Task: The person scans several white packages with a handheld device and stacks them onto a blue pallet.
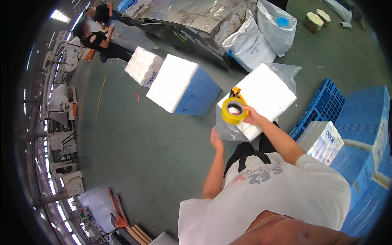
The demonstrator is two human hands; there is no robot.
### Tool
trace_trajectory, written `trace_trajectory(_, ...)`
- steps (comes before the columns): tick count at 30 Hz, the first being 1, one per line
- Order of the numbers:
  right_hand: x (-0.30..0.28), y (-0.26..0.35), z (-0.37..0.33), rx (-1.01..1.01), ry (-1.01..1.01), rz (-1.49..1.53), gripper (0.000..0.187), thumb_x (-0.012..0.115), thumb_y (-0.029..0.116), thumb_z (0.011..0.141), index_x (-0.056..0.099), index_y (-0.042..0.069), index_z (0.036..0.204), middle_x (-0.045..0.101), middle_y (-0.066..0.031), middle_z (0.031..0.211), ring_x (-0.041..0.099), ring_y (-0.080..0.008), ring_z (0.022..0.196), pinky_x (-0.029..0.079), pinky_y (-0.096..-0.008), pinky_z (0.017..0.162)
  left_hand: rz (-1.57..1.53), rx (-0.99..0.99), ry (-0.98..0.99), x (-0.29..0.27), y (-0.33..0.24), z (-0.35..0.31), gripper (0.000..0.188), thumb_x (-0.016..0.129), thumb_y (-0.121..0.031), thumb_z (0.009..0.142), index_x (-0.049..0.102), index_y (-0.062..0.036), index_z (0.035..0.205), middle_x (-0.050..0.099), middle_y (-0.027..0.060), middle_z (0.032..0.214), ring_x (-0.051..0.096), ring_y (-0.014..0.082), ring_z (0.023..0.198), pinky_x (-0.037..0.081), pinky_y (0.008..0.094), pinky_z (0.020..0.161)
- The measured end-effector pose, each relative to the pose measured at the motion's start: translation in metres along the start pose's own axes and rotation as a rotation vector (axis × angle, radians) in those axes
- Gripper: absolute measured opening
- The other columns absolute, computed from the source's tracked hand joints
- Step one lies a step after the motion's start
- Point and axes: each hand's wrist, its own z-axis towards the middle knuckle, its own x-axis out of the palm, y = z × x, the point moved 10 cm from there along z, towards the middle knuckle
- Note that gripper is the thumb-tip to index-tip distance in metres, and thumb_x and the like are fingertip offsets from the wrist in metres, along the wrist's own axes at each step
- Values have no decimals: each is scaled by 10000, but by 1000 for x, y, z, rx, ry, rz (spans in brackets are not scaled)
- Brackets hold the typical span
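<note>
A clear plastic bag (228, 130) wraps a white block-shaped bundle (269, 92) in front of me, its loose ends sticking out at both sides. In my right hand (254, 117) is a tape dispenser (231, 119) with a thick roll of yellow tape, held above the bundle's near left part. The dispenser's yellow and black head points away from me. My left hand (217, 141) is at the bag's loose left end, its fingers closed on the plastic edge. Part of the bundle's near left side is hidden behind the dispenser and my right hand.
Ahead to the left stand a blue-sided white bundle (200, 92) and a white pack of rolls (143, 67). White sacks (251, 47) lean by a metal table (183, 16). At right are a blue pallet (318, 106) and blue-wrapped stacks (359, 118). Two people work far left; an orange pallet jack (121, 220) stands lower left.
</note>
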Motion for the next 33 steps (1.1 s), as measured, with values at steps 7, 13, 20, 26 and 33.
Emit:
trace_trajectory(7, -12, 32, -13, 68, 42, 65, 502, 472, 223, 776, 366, 12, 1218, 560, -146, 1056, 536, -254, 992, 381, -375, 909, -121, -40, -21, 105, -65, -29, 385, 376, -180, 907, 397, -18, 1256, 501, 89, 1148, 480, 146, 1013, 367, 252, 866)
trace_trajectory(13, 7, 195, -58, -107, -94, -783, 502, 635, 70, 663, 424, -13, 1110, 575, -91, 920, 545, -142, 926, 437, -260, 787, 479, 156, 20, 225, 4, -5, 220, 412, -139, 865, 492, 22, 992, 521, 142, 855, 515, 248, 807, 400, 340, 729)
trace_trajectory(20, 68, 171, 6, -187, 204, -1474, 431, 662, 102, 574, 471, 30, 953, 559, -132, 821, 563, -223, 803, 444, -313, 702, 938, 338, 104, 275, -28, -44, 484, 570, -158, 733, 419, 4, 1164, 415, 243, 1152, 399, 352, 1073, 345, 395, 888)
trace_trajectory(26, 27, 132, 31, -171, 303, -1691, 401, 669, 129, 574, 473, 37, 912, 572, -166, 813, 567, -321, 783, 453, -344, 681, 459, -29, -286, 143, -30, -66, 109, 529, -49, 751, 586, -55, 844, 576, 87, 876, 547, 196, 823, 432, 287, 709)
trace_trajectory(33, 39, 123, 32, -109, 322, -1796, 364, 653, 112, 606, 469, 41, 912, 574, -162, 819, 569, -315, 777, 457, -337, 684, -9, 60, -242, 92, -101, 6, 357, 504, -116, 817, 475, 4, 1152, 544, 97, 1047, 513, 182, 995, 394, 288, 870)
